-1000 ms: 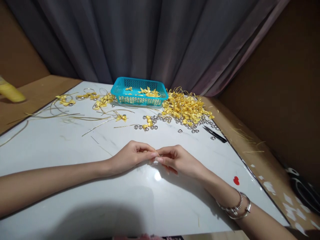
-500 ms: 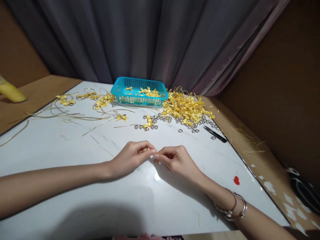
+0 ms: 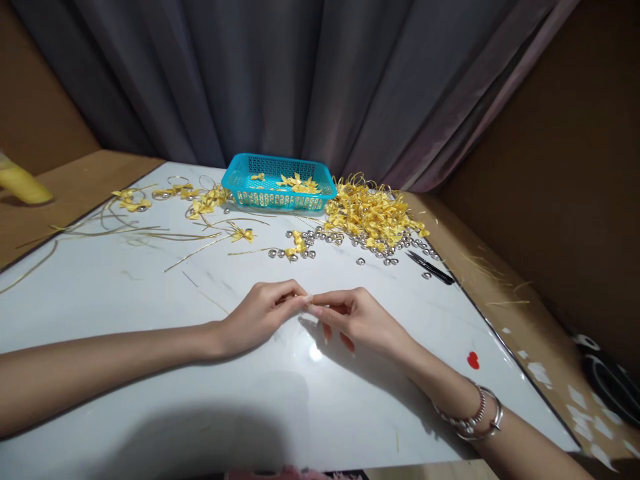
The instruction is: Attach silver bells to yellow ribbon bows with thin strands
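My left hand (image 3: 263, 312) and my right hand (image 3: 357, 317) meet fingertip to fingertip low over the white table (image 3: 150, 313). Both are pinched closed on something tiny between them that I cannot make out. Silver bracelets circle my right wrist. Beyond the hands lie a heap of yellow ribbon bows (image 3: 373, 213) and scattered silver beads (image 3: 320, 240). A turquoise basket (image 3: 277, 182) at the back holds a few more bows.
Loose bows and long gold ribbon strips (image 3: 150, 233) lie over the left of the table. Small black scissors (image 3: 430, 267) rest near the right edge, and a red sticker (image 3: 473, 361) sits closer in. A grey curtain hangs behind. A yellow object (image 3: 20, 183) is on the wooden ledge at left.
The pinched fingertips have risen slightly off the table and my right hand's lower fingers have spread a little. Nothing else has moved.
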### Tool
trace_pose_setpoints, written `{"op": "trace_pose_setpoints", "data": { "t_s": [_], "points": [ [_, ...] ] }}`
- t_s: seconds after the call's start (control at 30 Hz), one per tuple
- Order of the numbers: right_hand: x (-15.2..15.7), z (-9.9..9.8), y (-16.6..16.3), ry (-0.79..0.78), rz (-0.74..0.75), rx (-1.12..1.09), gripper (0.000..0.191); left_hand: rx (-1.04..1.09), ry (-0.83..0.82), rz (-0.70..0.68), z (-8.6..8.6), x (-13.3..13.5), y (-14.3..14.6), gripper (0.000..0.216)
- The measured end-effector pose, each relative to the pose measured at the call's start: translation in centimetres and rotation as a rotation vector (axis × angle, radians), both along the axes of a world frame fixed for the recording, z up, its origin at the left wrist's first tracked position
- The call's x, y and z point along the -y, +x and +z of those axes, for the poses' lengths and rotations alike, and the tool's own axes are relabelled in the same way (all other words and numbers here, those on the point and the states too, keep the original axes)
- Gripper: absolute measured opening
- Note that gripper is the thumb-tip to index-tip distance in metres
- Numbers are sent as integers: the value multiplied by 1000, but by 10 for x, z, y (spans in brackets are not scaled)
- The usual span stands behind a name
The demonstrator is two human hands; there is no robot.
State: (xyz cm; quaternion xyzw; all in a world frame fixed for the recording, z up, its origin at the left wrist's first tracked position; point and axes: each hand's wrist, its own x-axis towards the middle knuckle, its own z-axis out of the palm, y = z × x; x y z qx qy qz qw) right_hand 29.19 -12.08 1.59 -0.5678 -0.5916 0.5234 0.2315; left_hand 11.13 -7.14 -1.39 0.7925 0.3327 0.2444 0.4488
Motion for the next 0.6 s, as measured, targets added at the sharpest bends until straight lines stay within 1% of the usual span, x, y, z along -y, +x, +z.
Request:
{"op": "trace_pose_setpoints", "data": {
  "t_s": [0.07,0.13,0.17,0.27,0.33,0.37,0.5,0.6],
  "points": [
    [1,-1,-1,49,-4,26,26,-9,0,-4,0,0,0,28],
    [3,-3,-3,132,-34,89,27,-21,-9,-2,-1,0,-1,28],
    [4,-5,-4,195,-51,124,25,-24,-20,1,-1,0,-1,29],
    [7,-10,-4,451,-60,201,23,4,-90,-3,-2,-2,-1,30],
    [8,-13,-3,595,-34,212,23,48,-171,-13,-1,-3,0,28],
    [9,-14,-3,642,-19,213,23,69,-220,-20,0,-4,0,27],
    [11,-17,-3,755,18,218,24,139,-424,-51,0,-6,0,28],
    [11,-19,-4,841,49,196,26,186,-563,-46,-2,-8,0,29]
  ]
}}
